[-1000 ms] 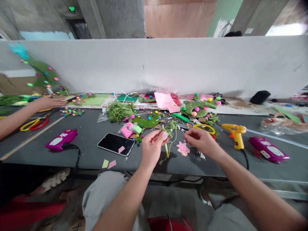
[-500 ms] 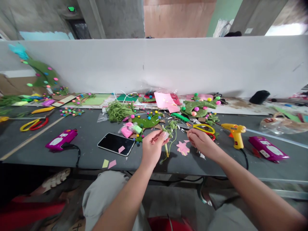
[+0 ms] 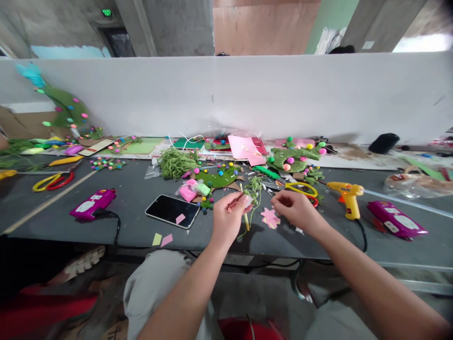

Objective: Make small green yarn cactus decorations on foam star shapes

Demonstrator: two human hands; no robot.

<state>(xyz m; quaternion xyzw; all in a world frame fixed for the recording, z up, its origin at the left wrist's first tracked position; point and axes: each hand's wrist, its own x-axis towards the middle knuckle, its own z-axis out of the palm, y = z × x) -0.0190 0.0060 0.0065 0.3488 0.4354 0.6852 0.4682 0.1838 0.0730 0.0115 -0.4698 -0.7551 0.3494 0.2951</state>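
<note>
Between thumb and fingers, my left hand [image 3: 230,215] pinches a small whitish piece [image 3: 249,200] with green yarn [image 3: 255,183] about it. A thin stick with a yellow lower part [image 3: 247,223] shows just beyond those fingers, and loose yarn strands trail down to the table. My right hand [image 3: 295,208] is closed in a pinch a short way to the right; whatever its fingertips hold, if anything, is too small to make out. A pink paper flower [image 3: 270,218] lies on the table beside the right fingertips.
A phone [image 3: 172,211] with a pink scrap on it lies left. Behind are a green yarn bundle [image 3: 177,163], a green felt piece with pom-poms [image 3: 219,176] and scissors [image 3: 301,190]. At right are a yellow glue gun [image 3: 348,198] and a purple device [image 3: 396,219]; another purple device [image 3: 92,205] sits left.
My right hand has shifted slightly left, closer to my left hand and the paper flower. My left hand keeps its pinch. The whole view has shifted slightly.
</note>
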